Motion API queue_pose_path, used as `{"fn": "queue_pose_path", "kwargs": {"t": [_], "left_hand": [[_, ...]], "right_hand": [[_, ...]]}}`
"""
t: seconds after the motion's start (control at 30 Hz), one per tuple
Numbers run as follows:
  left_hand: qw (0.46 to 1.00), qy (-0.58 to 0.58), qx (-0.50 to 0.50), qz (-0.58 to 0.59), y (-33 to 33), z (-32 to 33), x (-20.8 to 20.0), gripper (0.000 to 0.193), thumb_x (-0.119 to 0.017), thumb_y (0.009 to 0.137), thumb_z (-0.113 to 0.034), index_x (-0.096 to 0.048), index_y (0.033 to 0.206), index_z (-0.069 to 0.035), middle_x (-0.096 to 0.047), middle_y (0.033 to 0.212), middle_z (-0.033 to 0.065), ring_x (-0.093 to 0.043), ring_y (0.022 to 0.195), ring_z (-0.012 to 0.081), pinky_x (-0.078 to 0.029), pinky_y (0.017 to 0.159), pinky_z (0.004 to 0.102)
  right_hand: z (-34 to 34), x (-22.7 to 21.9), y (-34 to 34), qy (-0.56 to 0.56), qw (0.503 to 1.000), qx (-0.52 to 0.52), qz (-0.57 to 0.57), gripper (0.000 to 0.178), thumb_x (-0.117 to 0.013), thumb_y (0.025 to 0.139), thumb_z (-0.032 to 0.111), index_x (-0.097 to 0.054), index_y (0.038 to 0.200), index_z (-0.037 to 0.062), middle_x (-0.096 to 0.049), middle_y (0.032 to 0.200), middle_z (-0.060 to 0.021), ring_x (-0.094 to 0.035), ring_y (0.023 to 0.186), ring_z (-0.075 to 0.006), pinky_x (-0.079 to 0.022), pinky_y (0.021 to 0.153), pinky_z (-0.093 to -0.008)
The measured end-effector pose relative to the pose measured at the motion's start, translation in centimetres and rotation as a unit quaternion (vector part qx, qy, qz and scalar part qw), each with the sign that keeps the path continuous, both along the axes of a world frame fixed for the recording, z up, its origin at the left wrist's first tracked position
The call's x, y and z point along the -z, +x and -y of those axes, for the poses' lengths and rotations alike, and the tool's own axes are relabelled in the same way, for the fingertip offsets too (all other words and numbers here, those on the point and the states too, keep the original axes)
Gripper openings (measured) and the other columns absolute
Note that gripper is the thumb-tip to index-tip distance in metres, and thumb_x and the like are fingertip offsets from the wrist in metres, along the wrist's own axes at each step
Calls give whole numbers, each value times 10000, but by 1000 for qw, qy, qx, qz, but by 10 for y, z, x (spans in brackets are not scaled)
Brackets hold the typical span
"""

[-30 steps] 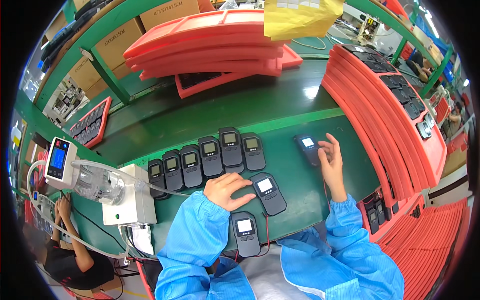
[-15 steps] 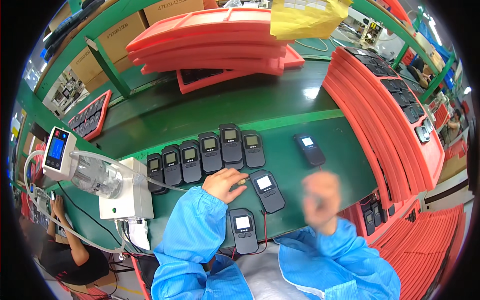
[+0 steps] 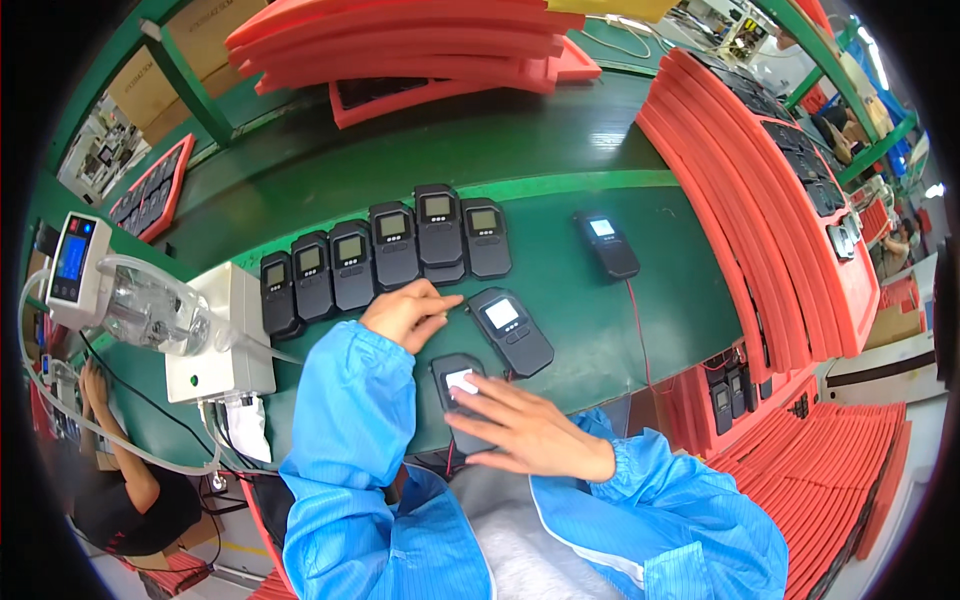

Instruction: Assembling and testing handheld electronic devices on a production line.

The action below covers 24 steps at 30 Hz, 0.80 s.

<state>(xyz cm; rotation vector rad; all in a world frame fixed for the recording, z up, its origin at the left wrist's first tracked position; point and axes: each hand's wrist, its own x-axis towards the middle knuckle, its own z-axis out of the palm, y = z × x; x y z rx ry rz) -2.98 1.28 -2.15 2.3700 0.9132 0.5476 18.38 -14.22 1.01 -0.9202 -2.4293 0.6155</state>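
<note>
My left hand [image 3: 408, 314] is closed, thumb and fingers together beside the top of a black handheld meter [image 3: 527, 345] with a lit screen. A small tan tip shows at its fingertips; what it holds I cannot make out. My right hand [image 3: 530, 425] lies flat with fingers apart over a second lit meter [image 3: 446, 374], partly covering its screen and buttons. A third lit meter [image 3: 618, 258] lies farther right, with a thin red wire [image 3: 637, 330] running from its lower end. Several meters with unlit screens [image 3: 352, 262] stand in a row beyond my left hand.
At left, a white box [image 3: 225, 368] stands beside a clear bottle [image 3: 150, 308] and a pump unit with a blue display [image 3: 78, 262]; a clear tube [image 3: 255, 345] runs toward my left sleeve. Red foam trays [image 3: 700, 200] are stacked at right, more [image 3: 400, 50] at back. A co-worker's arm [image 3: 130, 455] shows at left.
My right hand has come from the right side onto the near lit meter. My left hand stays beside the middle lit meter. The whole view has shifted, with the table's things sitting higher now.
</note>
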Motion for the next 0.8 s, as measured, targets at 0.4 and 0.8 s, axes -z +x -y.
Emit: {"fn": "queue_pose_path", "kwargs": {"t": [0.4,0.8], "left_hand": [[934,-346,59,-60,-31,-5,-23,319,-797,765,-84,-727,1076,-66,-658,819,13,-589,677,66,-493,609,216],[982,-179,44,-40,-17,5,-24,430,-749,749,-25,-679,1167,-98,-660,851,52,-639,724,135,-547,677,269]], "right_hand": [[-9,-3,16,-21,999,44,2,449,-708,836,194,-598,1256,82,-471,1426,-91,-386,1372,-303,-480,1012,-400],[-26,3,29,-58,996,-28,-54,301,-654,873,118,-651,1169,62,-523,1382,-72,-349,1392,-311,-481,1004,-411]]}}
